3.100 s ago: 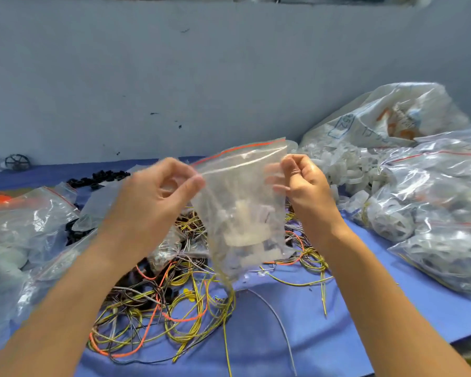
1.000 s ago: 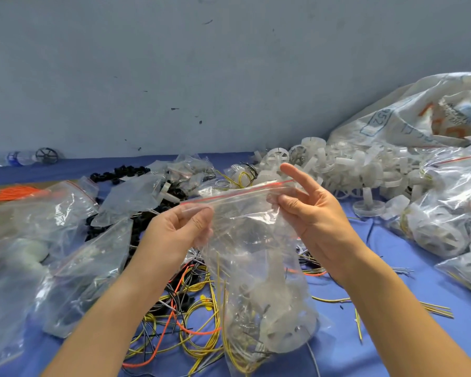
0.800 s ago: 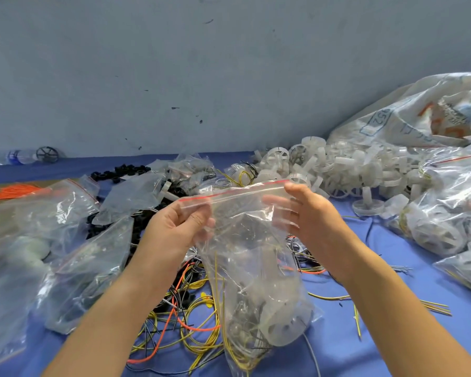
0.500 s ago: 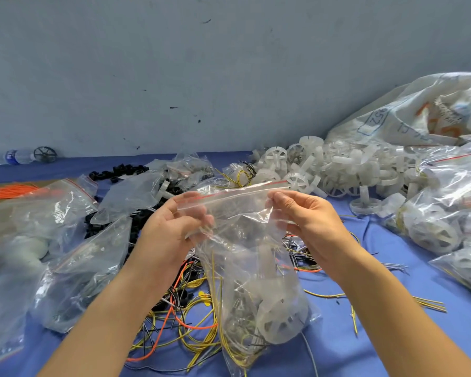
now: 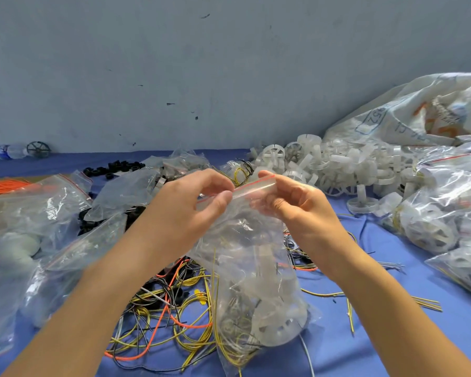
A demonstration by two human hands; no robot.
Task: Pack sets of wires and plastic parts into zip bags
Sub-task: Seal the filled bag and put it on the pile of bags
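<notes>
A clear zip bag [image 5: 253, 270] with a red strip along its top hangs between my hands over the blue table [image 5: 392, 336]. Inside it lie a white plastic wheel part [image 5: 276, 322] and yellow wires [image 5: 229, 341]. My left hand [image 5: 188, 210] pinches the zip strip near its middle between thumb and forefinger. My right hand [image 5: 294, 205] pinches the strip's right end, its fingers curled behind the bag's top. The two hands are close together.
Loose yellow, orange and black wires [image 5: 163, 317] lie tangled under the bag. White plastic wheels [image 5: 337, 167] are heaped at the back right, beside filled bags [image 5: 443, 210] and a large white sack [image 5: 408, 118]. More zip bags [image 5: 38, 219] and black parts [image 5: 112, 167] lie at the left.
My left hand has slid right along the zip strip toward my right hand, so the strip between them is shorter. The bag hangs in much the same place.
</notes>
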